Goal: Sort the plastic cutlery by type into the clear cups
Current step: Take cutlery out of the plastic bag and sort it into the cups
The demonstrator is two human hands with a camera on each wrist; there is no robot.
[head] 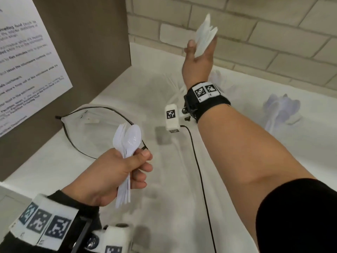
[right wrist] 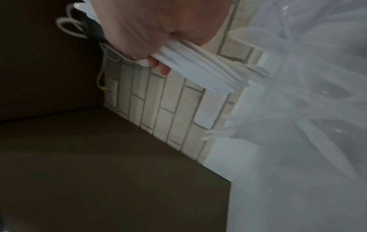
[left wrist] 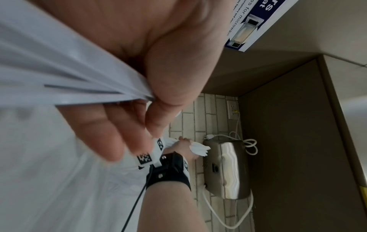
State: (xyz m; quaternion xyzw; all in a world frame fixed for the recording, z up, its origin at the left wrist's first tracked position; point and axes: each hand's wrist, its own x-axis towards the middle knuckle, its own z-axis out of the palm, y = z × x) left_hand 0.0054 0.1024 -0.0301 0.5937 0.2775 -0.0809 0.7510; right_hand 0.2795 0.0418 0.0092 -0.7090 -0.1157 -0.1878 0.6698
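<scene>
My left hand point(head: 140, 161) grips a bundle of white plastic spoons point(head: 132, 138), bowls up, low over the white counter point(head: 164, 189); the left wrist view shows their handles point(left wrist: 69, 78) fanning out of my fist point(left wrist: 151, 102). My right hand point(head: 201, 50) is raised near the brick wall and holds a stack of flat white cutlery point(head: 206, 33). Their flat ends point(right wrist: 200, 70) stick out of that hand point(right wrist: 158, 31), and I cannot tell their kind. A blurred clear cup of spoons point(head: 280, 110) stands at the right. Another blurred cup of cutlery point(head: 175, 83) stands behind my right wrist.
A brown cabinet panel with a paper notice point(head: 27, 61) closes off the left. A black cable point(head: 102, 110) loops over the counter. A cream tiled wall point(head: 264, 33) runs along the back. A steel toaster point(left wrist: 228, 169) with a white cord stands in the corner.
</scene>
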